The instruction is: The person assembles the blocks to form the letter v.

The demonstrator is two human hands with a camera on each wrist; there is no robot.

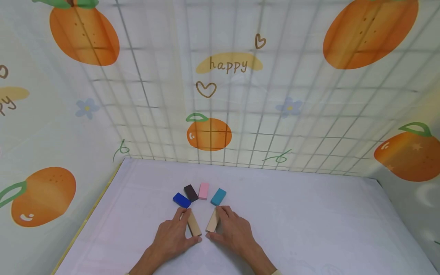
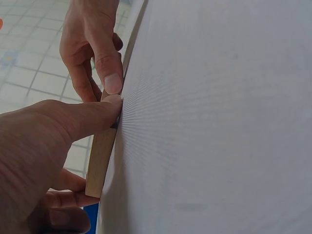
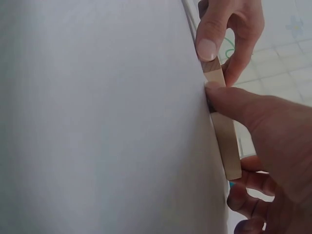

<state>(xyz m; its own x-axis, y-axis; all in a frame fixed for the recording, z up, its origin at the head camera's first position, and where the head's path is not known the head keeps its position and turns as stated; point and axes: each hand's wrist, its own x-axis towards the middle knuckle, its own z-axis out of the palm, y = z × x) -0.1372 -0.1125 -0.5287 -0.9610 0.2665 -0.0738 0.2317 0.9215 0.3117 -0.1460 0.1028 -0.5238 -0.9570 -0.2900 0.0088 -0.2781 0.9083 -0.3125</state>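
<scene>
My left hand (image 1: 173, 236) pinches a plain wooden block (image 1: 194, 224) lengthwise, with the thumb at the near end and fingers at the far end. A second wooden block (image 1: 212, 220) is held the same way by my right hand (image 1: 237, 233). The two blocks lie on the white table, slanted towards each other, with a gap between their near ends. Close to the table, the left wrist view has the left block (image 2: 101, 163) between thumb and fingers. In the right wrist view, the right block (image 3: 225, 146) sits between thumb and curled fingers.
Beyond the hands, a blue block (image 1: 181, 200), a black block (image 1: 191, 193), a pink block (image 1: 203, 191) and a teal block (image 1: 218, 196) form an arc on the white table (image 1: 309, 221). A grid behind a fruit-printed curtain (image 1: 240, 95) borders the far edge.
</scene>
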